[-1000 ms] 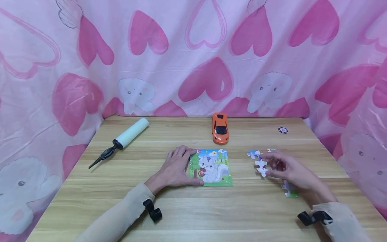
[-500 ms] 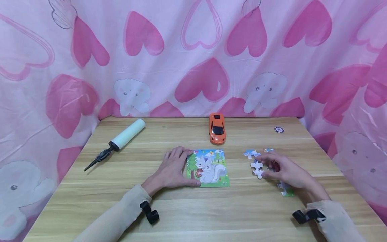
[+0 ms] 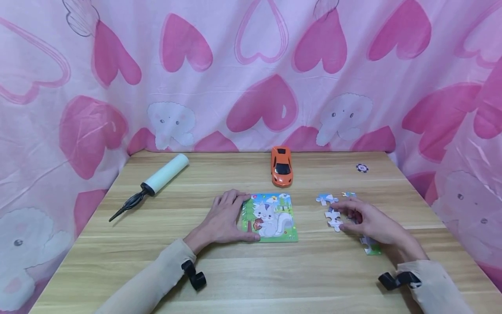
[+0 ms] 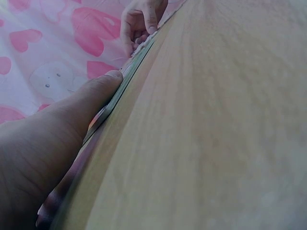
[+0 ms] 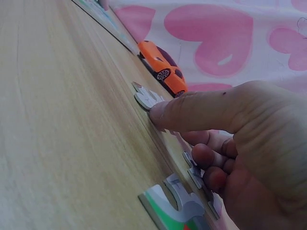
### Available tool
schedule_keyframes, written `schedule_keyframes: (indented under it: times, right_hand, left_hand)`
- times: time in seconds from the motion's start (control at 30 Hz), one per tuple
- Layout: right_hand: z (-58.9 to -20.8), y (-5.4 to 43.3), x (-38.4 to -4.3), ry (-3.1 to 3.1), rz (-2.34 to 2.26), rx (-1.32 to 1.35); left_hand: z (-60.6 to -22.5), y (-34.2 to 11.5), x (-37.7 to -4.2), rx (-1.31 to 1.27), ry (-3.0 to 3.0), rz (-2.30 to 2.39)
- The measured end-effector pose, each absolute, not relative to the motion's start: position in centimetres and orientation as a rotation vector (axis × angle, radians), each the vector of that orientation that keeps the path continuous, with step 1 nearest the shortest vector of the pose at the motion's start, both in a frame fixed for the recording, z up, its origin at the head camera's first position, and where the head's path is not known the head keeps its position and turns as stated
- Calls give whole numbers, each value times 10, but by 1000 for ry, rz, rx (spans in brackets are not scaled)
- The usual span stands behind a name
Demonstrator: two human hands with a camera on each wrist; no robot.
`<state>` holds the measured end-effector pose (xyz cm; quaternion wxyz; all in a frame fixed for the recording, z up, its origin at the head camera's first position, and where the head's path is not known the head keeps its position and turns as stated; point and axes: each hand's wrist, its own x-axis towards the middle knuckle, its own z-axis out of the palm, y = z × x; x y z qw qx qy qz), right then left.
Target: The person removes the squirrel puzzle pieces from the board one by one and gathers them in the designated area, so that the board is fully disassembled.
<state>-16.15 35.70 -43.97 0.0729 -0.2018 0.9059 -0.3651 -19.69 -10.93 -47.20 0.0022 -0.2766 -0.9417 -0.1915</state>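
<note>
A square puzzle board (image 3: 274,220) printed with a grey-white squirrel lies flat on the table. My left hand (image 3: 221,220) rests along its left side, index fingertip at the far left corner and straight thumb on the near edge. To the right, my right hand (image 3: 370,220) pinches a pale puzzle piece (image 3: 334,221) between thumb and index finger, low over the tabletop. Its other fingers curl in above more pieces, partly hidden. Around it lie a blue-and-white piece (image 3: 325,199), a piece (image 3: 348,194) behind the hand and a green-edged piece (image 5: 170,206) under the wrist.
An orange toy car (image 3: 281,168) stands behind the puzzle board. A hand pump (image 3: 157,181) with a pale barrel and black nozzle lies at the back left. A black-and-white round chip (image 3: 362,168) sits at the back right. A pink heart-print curtain (image 3: 259,104) surrounds the table (image 3: 251,279).
Since one second ago the view has shifted slightly, so everything appears a little further left. Both hands keep their places on the board and the puzzle piece.
</note>
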Motion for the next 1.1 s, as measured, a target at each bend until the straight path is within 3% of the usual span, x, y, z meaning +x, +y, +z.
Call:
schedule_keyframes:
  times: [1.1]
  right_hand:
    - [-439, 355, -164, 2773, -1224, -616]
  left_hand:
    - [-472, -109, -197, -862, -2959, -603]
